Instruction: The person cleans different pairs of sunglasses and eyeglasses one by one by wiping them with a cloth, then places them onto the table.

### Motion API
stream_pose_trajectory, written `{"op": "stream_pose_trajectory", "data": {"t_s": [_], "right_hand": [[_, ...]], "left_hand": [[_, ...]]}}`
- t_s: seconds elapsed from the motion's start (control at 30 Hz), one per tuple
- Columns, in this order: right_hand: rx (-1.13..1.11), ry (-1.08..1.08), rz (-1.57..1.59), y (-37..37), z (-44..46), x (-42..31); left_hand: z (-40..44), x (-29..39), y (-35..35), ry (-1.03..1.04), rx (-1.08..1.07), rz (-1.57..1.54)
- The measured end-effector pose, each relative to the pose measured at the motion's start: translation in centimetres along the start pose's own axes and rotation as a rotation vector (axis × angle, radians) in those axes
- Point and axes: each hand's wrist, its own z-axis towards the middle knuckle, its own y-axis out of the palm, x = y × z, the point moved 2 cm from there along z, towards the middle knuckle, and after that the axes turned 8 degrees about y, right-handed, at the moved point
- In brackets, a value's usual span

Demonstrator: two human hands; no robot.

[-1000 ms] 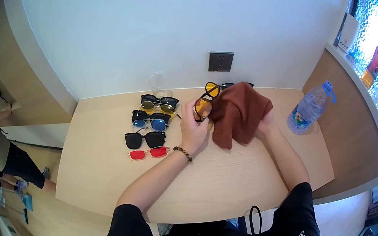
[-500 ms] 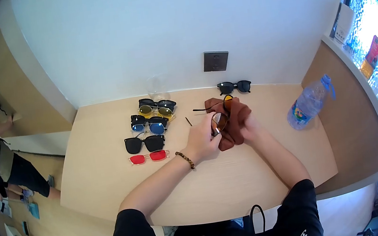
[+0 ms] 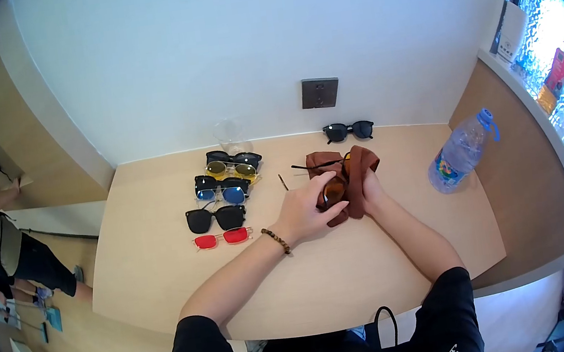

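My left hand (image 3: 303, 210), with a beaded bracelet at the wrist, is closed around the near side of a pair of brown-lensed sunglasses (image 3: 333, 193). One dark temple of the glasses sticks out to the left above the hand. A brown cloth (image 3: 363, 161) is bunched against the far lens, which it partly covers. From the right side, my right hand (image 3: 372, 192) grips the cloth; most of its fingers are hidden behind the folds.
Left on the table (image 3: 167, 276) lie red-lensed glasses (image 3: 223, 238), black sunglasses (image 3: 216, 219), blue-lensed glasses (image 3: 222, 194) and yellow-framed glasses (image 3: 231, 170). Dark sunglasses (image 3: 349, 131) lie by the wall. A water bottle (image 3: 461, 156) stands right. Another person (image 3: 16, 239) is at far left.
The left fingers have shifted over the brown-lensed sunglasses, which have turned slightly. The cloth has been refolded, its upper right part now raised near the right hand.
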Motion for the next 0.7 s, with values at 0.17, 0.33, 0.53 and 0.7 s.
{"op": "stream_pose_trajectory", "data": {"t_s": [0.17,0.33,0.53,0.7], "right_hand": [[0.080,-0.097,-0.011,0.4,-0.6,-0.3],[-0.254,-0.170,0.188,-2.5,0.4,-1.2],[-0.125,-0.107,0.000,0.5,-0.1,-0.8],[-0.257,-0.175,-0.226,0.5,-0.1,-1.0]], "left_hand": [[0.3,0.9,-0.4,0.101,-0.071,0.197],[0.3,0.0,-0.3,0.292,-0.029,0.367],[0.7,0.7,-0.3,0.300,0.037,0.402],[-0.2,1.4,-0.6,0.361,-0.020,0.318]]}}
